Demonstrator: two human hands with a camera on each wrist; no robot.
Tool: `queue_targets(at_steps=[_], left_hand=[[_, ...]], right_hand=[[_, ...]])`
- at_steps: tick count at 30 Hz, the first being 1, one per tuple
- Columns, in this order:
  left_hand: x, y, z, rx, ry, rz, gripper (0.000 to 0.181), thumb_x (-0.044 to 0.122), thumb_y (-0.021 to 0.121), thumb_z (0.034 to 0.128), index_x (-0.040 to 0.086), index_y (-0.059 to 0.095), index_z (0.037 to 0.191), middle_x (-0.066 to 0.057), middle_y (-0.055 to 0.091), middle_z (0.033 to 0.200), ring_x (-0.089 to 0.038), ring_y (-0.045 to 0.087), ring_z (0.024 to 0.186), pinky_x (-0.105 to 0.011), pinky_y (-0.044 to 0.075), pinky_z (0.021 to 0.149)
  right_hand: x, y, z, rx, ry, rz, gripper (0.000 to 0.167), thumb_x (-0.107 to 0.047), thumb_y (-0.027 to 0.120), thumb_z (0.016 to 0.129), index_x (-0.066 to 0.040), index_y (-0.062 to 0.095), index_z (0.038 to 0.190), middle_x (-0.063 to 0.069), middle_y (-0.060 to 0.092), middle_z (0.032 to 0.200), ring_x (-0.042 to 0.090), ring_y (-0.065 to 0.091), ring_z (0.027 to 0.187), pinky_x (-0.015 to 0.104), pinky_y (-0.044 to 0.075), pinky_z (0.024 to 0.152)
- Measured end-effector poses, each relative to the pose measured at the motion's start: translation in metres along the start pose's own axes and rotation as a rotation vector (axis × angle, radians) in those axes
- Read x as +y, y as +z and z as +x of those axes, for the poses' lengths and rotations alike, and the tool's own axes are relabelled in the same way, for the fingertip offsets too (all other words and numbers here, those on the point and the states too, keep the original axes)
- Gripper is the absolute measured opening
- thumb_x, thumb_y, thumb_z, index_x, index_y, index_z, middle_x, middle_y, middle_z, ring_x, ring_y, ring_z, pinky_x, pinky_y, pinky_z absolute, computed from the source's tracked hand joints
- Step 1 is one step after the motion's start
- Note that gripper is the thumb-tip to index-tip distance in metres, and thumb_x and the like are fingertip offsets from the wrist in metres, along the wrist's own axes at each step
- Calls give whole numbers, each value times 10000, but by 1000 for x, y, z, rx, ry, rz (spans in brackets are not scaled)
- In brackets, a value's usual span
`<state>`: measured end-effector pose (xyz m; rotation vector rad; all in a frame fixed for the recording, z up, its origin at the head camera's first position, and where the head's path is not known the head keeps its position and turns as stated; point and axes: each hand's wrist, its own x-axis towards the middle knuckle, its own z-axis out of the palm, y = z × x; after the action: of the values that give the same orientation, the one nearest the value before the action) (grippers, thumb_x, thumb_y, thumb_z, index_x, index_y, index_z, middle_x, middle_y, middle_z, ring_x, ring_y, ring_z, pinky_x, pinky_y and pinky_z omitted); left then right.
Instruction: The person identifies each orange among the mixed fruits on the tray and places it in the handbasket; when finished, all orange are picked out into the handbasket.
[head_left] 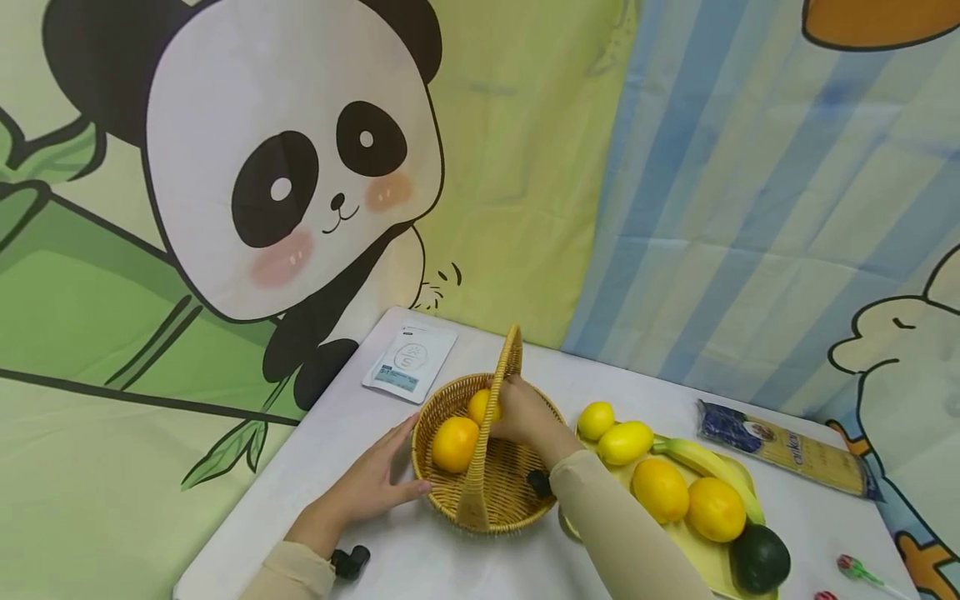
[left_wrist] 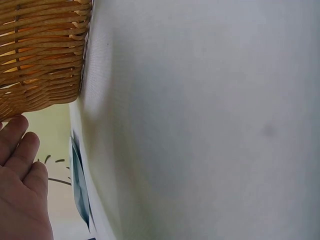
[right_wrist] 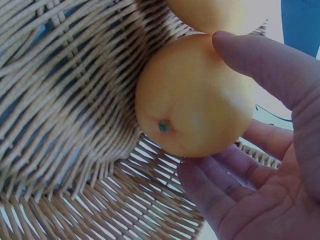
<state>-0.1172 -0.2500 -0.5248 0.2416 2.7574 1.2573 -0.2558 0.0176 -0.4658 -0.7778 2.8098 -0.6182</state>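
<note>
At the far left we see a panda cloth [head_left: 277, 158] behind the desk [head_left: 420, 558]. The left hand [head_left: 375, 479] lies with fingers straight and thumb spread, gripping nothing, its fingertips at the outer wall of the basket [head_left: 517, 492] (the left wrist view cuts off part of this hand, so we cannot tell how firmly they touch). Beyond it lies a white packet [head_left: 410, 358], printed face up.

The basket stands upright, its handle [head_left: 478, 467] arching from the near rim to the far one. Inside, on the left, lies a loose orange [head_left: 453, 446]; just beyond it is the held orange [right_wrist: 192, 100], in the grasp of the right hand [head_left: 522, 410], thumb on one side, fingers on the other, spread to the fruit's width. In the right wrist view its green stem mark faces the camera, toward the lower left; the fruit is roundish, and we make out no clear long axis. From the head, the handle crosses in front of it and most of the right fingers are hidden.

Farther right, a yellow tray [head_left: 717, 568], partly covered by the sleeve [head_left: 622, 517], carries lemons [head_left: 626, 442], a banana [head_left: 697, 458], more oranges [head_left: 660, 492] and a dark green fruit [head_left: 760, 558]. A long packet [head_left: 787, 446] lies slantwise beyond.
</note>
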Motion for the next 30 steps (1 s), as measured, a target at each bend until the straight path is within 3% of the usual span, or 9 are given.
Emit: queue_targets(at_steps=[5,16,30], left_hand=[[2,0,0,0,17,-1,1149,596,824,827,278,142,1696,-11,216,1757,-347,252,1615,-631,276,1280],[1,0,1,12,30,17,1166,619,822,814,277,141,1696,-33,229,1754,-361,266,1608,-638,280,1274],[-5,2,2,18,26,25,1147,628,809,825,289,142,1695,-33,235,1752,-394,280,1597,-678,305,1246]], right_hand=[[-2,-12,-7,12,25,2,744,-357,924,749,-45,636,1360,147,610,1285,272,617,1092,451,569,987],[-10,-40,-17,61,9,-27,784,-339,876,845,-38,545,1488,157,552,1475,330,577,1329,475,521,1138],[-18,-68,-36,104,26,2,781,-382,829,895,-145,490,1558,116,515,1541,328,544,1384,498,524,1130]])
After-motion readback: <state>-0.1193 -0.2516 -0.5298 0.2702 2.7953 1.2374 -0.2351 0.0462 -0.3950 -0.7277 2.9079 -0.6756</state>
